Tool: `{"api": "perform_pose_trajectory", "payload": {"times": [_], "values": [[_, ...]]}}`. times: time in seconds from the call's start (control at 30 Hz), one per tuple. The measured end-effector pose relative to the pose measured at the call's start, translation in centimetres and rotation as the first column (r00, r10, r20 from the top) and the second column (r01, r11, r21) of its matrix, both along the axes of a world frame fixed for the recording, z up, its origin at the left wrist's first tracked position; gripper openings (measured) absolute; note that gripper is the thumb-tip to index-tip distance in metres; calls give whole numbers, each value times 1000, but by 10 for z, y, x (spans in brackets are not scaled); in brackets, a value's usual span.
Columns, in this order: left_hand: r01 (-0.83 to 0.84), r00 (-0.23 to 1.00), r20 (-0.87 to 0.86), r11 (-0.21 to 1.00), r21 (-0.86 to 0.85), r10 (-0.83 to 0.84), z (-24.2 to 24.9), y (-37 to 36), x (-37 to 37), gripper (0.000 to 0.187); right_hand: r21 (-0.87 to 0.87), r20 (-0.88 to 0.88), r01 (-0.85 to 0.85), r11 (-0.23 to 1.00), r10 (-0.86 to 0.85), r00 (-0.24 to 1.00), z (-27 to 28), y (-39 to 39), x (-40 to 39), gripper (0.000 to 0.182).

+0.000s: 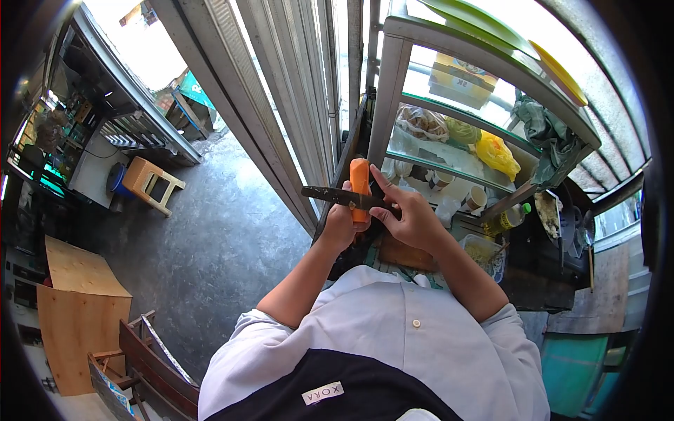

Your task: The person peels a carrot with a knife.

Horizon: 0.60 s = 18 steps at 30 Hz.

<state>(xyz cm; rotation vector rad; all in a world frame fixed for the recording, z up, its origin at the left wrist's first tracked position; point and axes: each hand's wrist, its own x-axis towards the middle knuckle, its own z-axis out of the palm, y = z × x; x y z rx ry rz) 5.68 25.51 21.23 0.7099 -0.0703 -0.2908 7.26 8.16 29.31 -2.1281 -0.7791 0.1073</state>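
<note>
An orange carrot (359, 175) stands nearly upright in front of my chest, gripped near its lower part by my left hand (339, 226). My right hand (413, 219) is closed around the handle of a dark-bladed knife (326, 194), with its index finger stretched out toward the carrot. The blade lies across the near face of the carrot and points left. Part of the knife's handle is hidden inside my right hand. Below the hands, a brown wooden board (407, 254) lies on the counter.
A glass-shelved cabinet (394, 84) holding bags and a yellow plastic bag (497, 156) stands ahead right. On the counter are cups (475, 198), a bottle (507, 220) and a clear tub (484, 254). A folding metal gate (281, 105) rises ahead left; an orange stool (151, 184) stands on the floor.
</note>
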Motion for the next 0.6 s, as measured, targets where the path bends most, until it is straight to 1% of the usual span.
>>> {"api": "perform_pose_trajectory", "payload": {"times": [0.07, 0.13, 0.17, 0.23, 0.3, 0.37, 0.43, 0.5, 0.6], "values": [[-2, 1000, -4, 1000, 20, 2, 2, -2, 1, 42, 21, 0, -14, 1000, 14, 1000, 0, -2, 3, 76], [-55, 998, 39, 975, 214, 47, 12, -7, -3, 50, 43, -10, -28, 999, 28, 1000, 0, -5, 5, 76], [-53, 998, 38, 975, 214, 46, 11, -7, -4, 50, 31, -34, -44, 999, 45, 998, 1, -8, 7, 77], [14, 997, 74, 980, 198, -29, 8, -6, -4, 51, 20, -62, -60, 998, 61, 996, 4, -11, 9, 78], [21, 996, 84, 980, 199, -38, 8, -7, -3, 52, -41, -8, -83, 996, 83, 997, 8, -12, 10, 78], [31, 995, 86, 980, 195, -49, 4, -7, -4, 53, -45, -7, -67, 997, 67, 998, 8, -12, 10, 78], [76, 995, 57, 994, 84, -81, -3, -3, -1, 50, -52, -1, -60, 997, 60, 998, 8, -12, 10, 77], [65, 995, 64, 994, 89, -70, -5, -4, -2, 49, -80, 66, -52, 995, 57, 996, 8, -11, 11, 76], [45, 997, 59, 993, 108, -52, -2, -5, -3, 49, -130, 65, -41, 991, 50, 997, 10, -10, 11, 74]]}}
